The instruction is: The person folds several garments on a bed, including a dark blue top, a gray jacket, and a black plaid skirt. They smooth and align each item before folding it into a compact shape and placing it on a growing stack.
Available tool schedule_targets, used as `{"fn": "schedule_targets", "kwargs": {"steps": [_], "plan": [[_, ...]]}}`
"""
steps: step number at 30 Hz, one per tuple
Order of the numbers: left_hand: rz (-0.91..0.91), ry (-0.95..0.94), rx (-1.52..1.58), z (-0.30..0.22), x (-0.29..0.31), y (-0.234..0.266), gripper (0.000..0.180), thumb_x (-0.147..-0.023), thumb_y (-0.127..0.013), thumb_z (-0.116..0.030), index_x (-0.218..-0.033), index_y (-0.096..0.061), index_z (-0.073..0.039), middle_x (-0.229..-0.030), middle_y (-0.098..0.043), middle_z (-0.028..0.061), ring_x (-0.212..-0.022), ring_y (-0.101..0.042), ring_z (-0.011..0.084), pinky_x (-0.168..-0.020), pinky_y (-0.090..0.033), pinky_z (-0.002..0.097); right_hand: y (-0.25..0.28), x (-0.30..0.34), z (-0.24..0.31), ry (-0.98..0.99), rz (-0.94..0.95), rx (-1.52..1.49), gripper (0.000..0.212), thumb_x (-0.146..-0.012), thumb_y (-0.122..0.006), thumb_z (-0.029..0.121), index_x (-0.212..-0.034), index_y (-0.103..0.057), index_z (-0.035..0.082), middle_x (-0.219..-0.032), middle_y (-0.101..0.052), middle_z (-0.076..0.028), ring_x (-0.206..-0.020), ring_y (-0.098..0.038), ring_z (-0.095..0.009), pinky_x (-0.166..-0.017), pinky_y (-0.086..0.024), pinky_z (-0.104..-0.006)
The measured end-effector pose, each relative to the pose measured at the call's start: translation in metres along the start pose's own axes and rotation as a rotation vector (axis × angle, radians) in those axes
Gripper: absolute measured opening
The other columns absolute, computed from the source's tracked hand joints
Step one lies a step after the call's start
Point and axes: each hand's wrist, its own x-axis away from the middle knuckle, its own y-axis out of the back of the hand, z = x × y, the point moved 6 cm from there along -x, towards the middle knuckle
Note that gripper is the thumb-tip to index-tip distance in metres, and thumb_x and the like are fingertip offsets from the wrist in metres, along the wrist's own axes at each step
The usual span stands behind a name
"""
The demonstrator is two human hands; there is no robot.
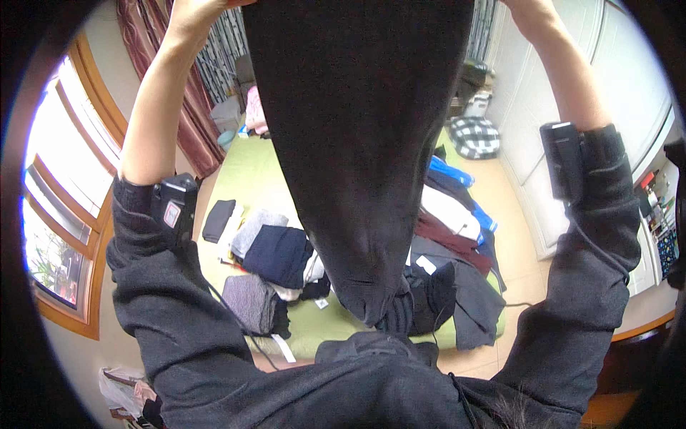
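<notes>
A long black garment [357, 143] hangs in front of me, wide at the top and narrowing downward to a bunched lower end. Its upper edge runs out of the picture, and I cannot tell its exact kind. Both arms are raised. My left hand [204, 8] grips the garment's upper left side, fingers mostly cut off by the frame. At the upper right, my right hand [527, 13] holds the other side, its fingertips also out of view. Behind the cloth, the lower end hangs over a black strappy item [421, 300] lying on the bed.
The green-covered bed [246, 168] bears folded clothes: a navy piece [277, 256], a grey knit [249, 304] and a small dark one [219, 221]. Spread garments [457, 214] lie along its right side. A checked cushion [475, 137] sits by the white wardrobe [550, 143]; a window [71, 179] is left.
</notes>
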Motion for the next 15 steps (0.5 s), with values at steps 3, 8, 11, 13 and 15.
{"fn": "schedule_targets", "kwargs": {"steps": [3, 8, 11, 13, 15], "plan": [[0.087, -0.205, -0.094, 0.009, -0.011, -0.006, 0.024, -0.085, -0.063, -0.015, -0.097, -0.062, 0.006, -0.082, -0.066, 0.0132, -0.07, -0.067, 0.0209, -0.064, -0.055, 0.0307, 0.008, -0.016, -0.033, -0.049, -0.018, -0.015, 0.011, -0.083, -0.061, 0.009, -0.08, -0.06, -0.002, -0.073, -0.063, -0.012, -0.072, -0.067, -0.023, -0.066, -0.055, -0.0335], [0.226, -0.033, 0.142, 0.118, -0.077, -0.057, 0.017, -0.081, -0.061, -0.006, -0.091, -0.063, 0.008, -0.081, -0.066, 0.0153, -0.07, -0.067, 0.0238, -0.059, -0.055, 0.0311, 0.005, -0.047, -0.151, -0.187, -0.058, -0.011, 0.006, -0.083, -0.058, 0.001, -0.078, -0.059, 0.0, -0.07, -0.062, -0.01, -0.071, -0.066, -0.023, -0.062, -0.055, -0.0336], [0.131, -0.144, 0.073, 0.144, -0.108, -0.072, 0.014, -0.079, -0.058, -0.001, -0.088, -0.063, 0.008, -0.079, -0.066, 0.0163, -0.071, -0.067, 0.0241, -0.059, -0.054, 0.0309, 0.012, -0.072, -0.185, -0.071, -0.228, -0.046, 0.007, -0.082, -0.055, -0.002, -0.077, -0.059, 0.001, -0.068, -0.059, -0.008, -0.066, -0.064, -0.021, -0.059, -0.054, -0.0327], [0.003, -0.261, -0.256, 0.127, -0.116, -0.067, 0.013, -0.079, -0.056, 0.001, -0.088, -0.062, 0.007, -0.079, -0.066, 0.0166, -0.07, -0.066, 0.0226, -0.061, -0.055, 0.0312, 0.019, -0.075, -0.179, 0.0, -0.306, -0.02, 0.011, -0.082, -0.053, -0.001, -0.074, -0.059, 0.004, -0.071, -0.058, -0.007, -0.065, -0.061, -0.018, -0.059, -0.052, -0.0321], [0.069, -0.351, 0.361, 0.091, -0.105, -0.058, 0.011, -0.079, -0.056, 0.001, -0.087, -0.062, 0.005, -0.077, -0.065, 0.0138, -0.07, -0.065, 0.0196, -0.062, -0.054, 0.0311, 0.024, -0.076, -0.149, 0.046, -0.325, -0.121, 0.011, -0.082, -0.055, 0.003, -0.073, -0.06, 0.007, -0.075, -0.058, -0.007, -0.071, -0.06, -0.016, -0.061, -0.051, -0.0313]]}}
